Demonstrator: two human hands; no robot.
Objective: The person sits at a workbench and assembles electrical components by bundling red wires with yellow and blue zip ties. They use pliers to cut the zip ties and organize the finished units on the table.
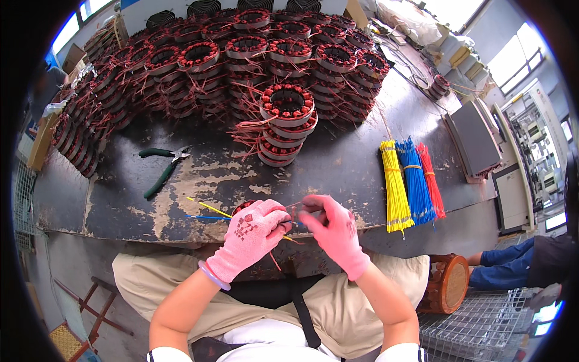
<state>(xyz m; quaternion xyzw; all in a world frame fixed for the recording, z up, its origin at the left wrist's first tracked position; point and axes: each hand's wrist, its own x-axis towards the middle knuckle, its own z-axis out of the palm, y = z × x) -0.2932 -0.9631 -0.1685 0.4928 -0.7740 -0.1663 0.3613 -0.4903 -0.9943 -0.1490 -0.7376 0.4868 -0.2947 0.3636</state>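
Note:
My left hand [256, 228], in a pink glove, is closed in a pinch at the table's front edge. A yellow wire [208, 206] and a blue wire [206, 217] run into its grip and stick out to the left. Partly hidden behind that hand is a motor stator [243, 207] with red windings. My right hand [335, 234], gloved in the same pink, has its fingers curled just to the right; a thin reddish wire appears to run into its slightly blurred fingertips. Loose wire ends hang below the left fingers.
Green-handled cutting pliers [166, 166] lie at left on the worn black table [199, 181]. A short stator stack [287, 114] stands ahead, before many piled stators [199, 57]. Yellow [395, 187], blue [416, 181] and red wire bundles [431, 181] lie right. Another person's legs [503, 265] show at right.

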